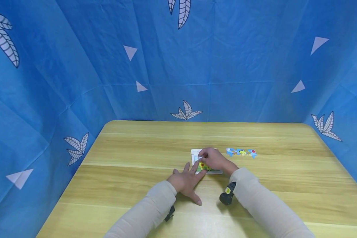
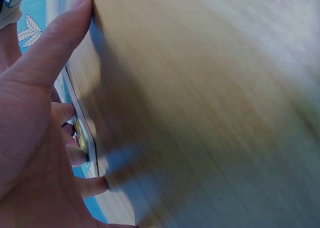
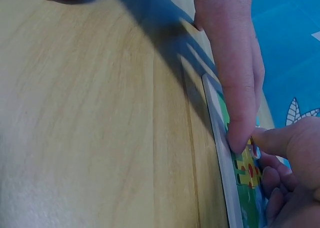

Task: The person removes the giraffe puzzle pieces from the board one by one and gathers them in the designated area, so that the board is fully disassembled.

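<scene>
A jigsaw puzzle board (image 1: 193, 153) with a white rim lies flat on the table, with a yellow figure with red spots (image 3: 245, 177) on green inside it. My left hand (image 1: 185, 182) is spread palm down at its near left corner, fingertips resting on the board and thumb out on the table. Over the board, my right hand (image 1: 216, 160) has thumb and fingers bent together, pinching a small puzzle piece (image 3: 256, 151) close above the picture. The fingers hide most of that piece and part of the board.
Right of the board lie loose blue puzzle pieces (image 1: 230, 152), one showing a yellow sun (image 1: 242, 152) and another a red spot (image 1: 252, 152). The wooden table (image 1: 137, 185) meets a blue patterned cloth (image 1: 172, 66) at the back and sides.
</scene>
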Demonstrator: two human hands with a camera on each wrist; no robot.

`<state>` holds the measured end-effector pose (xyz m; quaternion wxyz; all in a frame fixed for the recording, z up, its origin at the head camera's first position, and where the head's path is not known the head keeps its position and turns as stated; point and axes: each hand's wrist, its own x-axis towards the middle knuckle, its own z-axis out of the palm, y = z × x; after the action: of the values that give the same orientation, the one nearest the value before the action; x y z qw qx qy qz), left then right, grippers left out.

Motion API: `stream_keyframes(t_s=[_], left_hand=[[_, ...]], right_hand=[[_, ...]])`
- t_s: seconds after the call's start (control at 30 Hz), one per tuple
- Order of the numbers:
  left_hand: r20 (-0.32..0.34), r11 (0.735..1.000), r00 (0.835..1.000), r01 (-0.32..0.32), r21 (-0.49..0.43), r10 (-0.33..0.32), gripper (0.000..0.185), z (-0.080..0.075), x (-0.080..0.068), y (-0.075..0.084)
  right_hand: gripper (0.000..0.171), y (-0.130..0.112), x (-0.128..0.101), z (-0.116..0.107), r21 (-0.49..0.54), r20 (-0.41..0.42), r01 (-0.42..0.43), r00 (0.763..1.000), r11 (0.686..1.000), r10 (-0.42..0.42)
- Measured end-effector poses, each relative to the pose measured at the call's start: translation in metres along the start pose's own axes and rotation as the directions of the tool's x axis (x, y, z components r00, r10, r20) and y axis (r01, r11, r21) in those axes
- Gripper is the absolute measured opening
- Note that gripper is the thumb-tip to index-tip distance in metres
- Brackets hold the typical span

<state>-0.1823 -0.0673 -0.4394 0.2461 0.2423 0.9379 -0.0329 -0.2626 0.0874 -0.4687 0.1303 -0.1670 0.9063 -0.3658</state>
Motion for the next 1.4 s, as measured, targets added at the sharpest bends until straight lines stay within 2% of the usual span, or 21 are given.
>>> stream_keyframes(t_s=[0.17, 0.57, 1.13, 1.4], left_hand=[[0.000, 1.000, 1.000, 0.001, -0.011, -0.001, 0.109, 0.0006, -0.0005, 0.0000], [-0.003, 1.000, 1.000, 0.004, -0.008, -0.004, 0.111, 0.0013, -0.0013, -0.0004], [0.009, 1.000, 1.000, 0.021, 0.014, -0.021, 0.110, 0.0008, -0.0021, 0.0017], [0.017, 0.999, 1.000, 0.022, 0.033, -0.023, 0.109, 0.0005, 0.0005, 0.0014]], right_hand=[[0.006, -0.0016, 0.0011, 0.0005, 0.020, -0.022, -0.042, 0.999, 0.999, 0.042], [0.005, -0.0043, 0.0012, 0.0018, 0.054, -0.086, -0.049, 0.995, 0.997, 0.053], [0.005, -0.0049, 0.0046, 0.0037, 0.139, -0.093, -0.104, 0.989, 0.985, 0.118], [0.004, -0.0033, 0.0050, 0.0047, 0.166, -0.118, -0.099, 0.986, 0.981, 0.120]])
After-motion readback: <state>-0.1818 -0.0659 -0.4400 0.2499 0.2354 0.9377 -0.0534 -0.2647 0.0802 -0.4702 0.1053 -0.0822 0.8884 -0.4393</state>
